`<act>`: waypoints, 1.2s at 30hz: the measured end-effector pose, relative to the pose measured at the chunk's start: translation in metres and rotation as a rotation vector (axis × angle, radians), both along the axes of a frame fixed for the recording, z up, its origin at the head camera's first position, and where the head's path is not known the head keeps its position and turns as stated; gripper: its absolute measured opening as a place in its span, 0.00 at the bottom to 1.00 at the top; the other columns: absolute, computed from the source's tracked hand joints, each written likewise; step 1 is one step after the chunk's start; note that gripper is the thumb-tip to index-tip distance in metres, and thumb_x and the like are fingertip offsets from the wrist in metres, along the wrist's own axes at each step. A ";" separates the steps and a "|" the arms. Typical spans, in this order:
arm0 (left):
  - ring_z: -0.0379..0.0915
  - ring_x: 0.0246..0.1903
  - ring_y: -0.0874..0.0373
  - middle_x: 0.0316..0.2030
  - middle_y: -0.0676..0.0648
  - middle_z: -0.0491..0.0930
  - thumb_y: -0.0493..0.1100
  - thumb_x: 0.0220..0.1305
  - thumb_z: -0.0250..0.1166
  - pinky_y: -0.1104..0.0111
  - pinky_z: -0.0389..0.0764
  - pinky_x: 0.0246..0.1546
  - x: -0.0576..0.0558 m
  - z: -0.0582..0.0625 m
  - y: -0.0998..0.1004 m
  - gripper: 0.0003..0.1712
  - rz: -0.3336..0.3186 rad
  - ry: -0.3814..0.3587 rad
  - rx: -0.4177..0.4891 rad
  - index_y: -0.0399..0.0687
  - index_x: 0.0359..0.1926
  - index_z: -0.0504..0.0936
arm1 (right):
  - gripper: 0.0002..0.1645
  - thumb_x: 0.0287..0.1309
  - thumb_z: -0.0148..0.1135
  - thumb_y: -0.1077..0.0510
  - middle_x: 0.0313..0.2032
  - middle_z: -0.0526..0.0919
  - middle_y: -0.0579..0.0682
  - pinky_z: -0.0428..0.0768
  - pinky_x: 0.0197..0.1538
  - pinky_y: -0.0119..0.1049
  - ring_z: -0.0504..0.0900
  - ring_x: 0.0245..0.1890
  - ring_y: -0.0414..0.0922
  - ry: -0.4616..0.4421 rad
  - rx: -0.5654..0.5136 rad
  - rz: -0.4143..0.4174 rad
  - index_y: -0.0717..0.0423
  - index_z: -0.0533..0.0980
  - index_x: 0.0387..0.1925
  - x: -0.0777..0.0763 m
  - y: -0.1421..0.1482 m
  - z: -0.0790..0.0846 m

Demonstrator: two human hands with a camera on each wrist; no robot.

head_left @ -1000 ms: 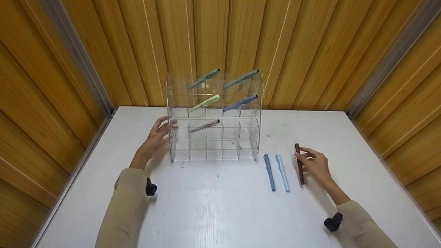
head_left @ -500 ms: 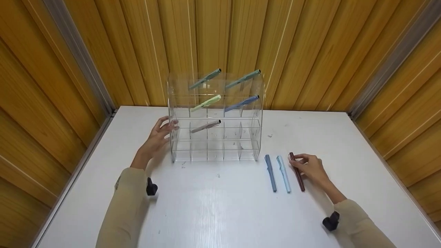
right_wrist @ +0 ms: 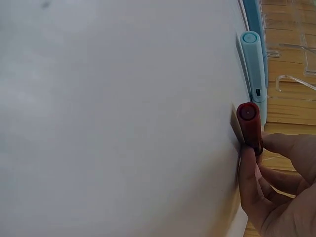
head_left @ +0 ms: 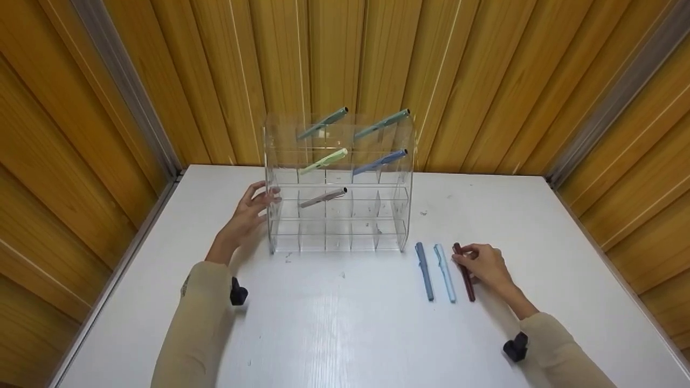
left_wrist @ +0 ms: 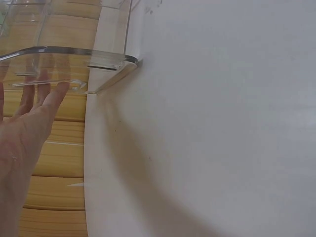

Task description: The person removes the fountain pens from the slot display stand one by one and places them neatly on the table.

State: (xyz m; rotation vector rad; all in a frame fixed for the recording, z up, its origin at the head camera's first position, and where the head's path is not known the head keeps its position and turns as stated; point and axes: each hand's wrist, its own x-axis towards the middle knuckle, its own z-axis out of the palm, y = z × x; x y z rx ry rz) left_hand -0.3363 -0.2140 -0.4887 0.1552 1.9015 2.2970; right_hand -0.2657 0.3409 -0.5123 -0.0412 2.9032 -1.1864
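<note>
A clear acrylic pen rack (head_left: 338, 243) with several compartments stands at the middle of the table. My left hand (head_left: 245, 215) touches its left side, fingers extended and slightly bent; the left wrist view shows the fingertips against the clear side panel. In my right hand (head_left: 488, 267) a dark red pen (head_left: 468, 283) is pinched near its upper end between thumb and fingers, low at the table surface. Left of it lie a light blue pen (head_left: 445, 274) and a grey-blue pen (head_left: 425, 272), roughly parallel. The right wrist view shows the dark red pen's end (right_wrist: 248, 112) beside the light blue one.
Tilted pens rest in the rack: two teal-green pens (head_left: 326, 123) on top, a light green pen (head_left: 325, 160) and a blue pen (head_left: 380, 161) below, then a grey-brown pen (head_left: 324, 198). Wood-look panels (head_left: 334, 64) enclose the white table (head_left: 302, 334) at back and sides.
My right hand has moved the dark red pen slightly toward me and left, down beside the light blue pen. My left hand has stayed at the rack's side.
</note>
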 end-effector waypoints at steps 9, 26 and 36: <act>0.56 0.76 0.46 0.77 0.40 0.60 0.47 0.77 0.59 0.43 0.48 0.80 0.001 0.002 0.001 0.33 -0.004 -0.010 -0.005 0.54 0.74 0.55 | 0.27 0.69 0.65 0.51 0.31 0.84 0.57 0.83 0.23 0.31 0.81 0.23 0.41 -0.022 0.013 -0.010 0.72 0.79 0.55 0.000 0.003 0.001; 0.55 0.77 0.44 0.77 0.38 0.59 0.43 0.78 0.57 0.41 0.48 0.79 0.000 0.003 0.000 0.32 -0.015 0.002 0.006 0.52 0.75 0.54 | 0.14 0.72 0.60 0.59 0.31 0.88 0.62 0.76 0.24 0.24 0.86 0.23 0.48 0.256 0.015 0.044 0.66 0.84 0.48 -0.005 -0.021 0.036; 0.55 0.78 0.45 0.77 0.39 0.59 0.43 0.77 0.59 0.42 0.45 0.80 0.000 0.004 0.000 0.34 -0.007 -0.020 -0.012 0.52 0.76 0.54 | 0.13 0.71 0.61 0.62 0.35 0.88 0.59 0.84 0.30 0.26 0.87 0.30 0.47 0.300 -0.124 0.203 0.62 0.83 0.52 -0.015 -0.066 0.058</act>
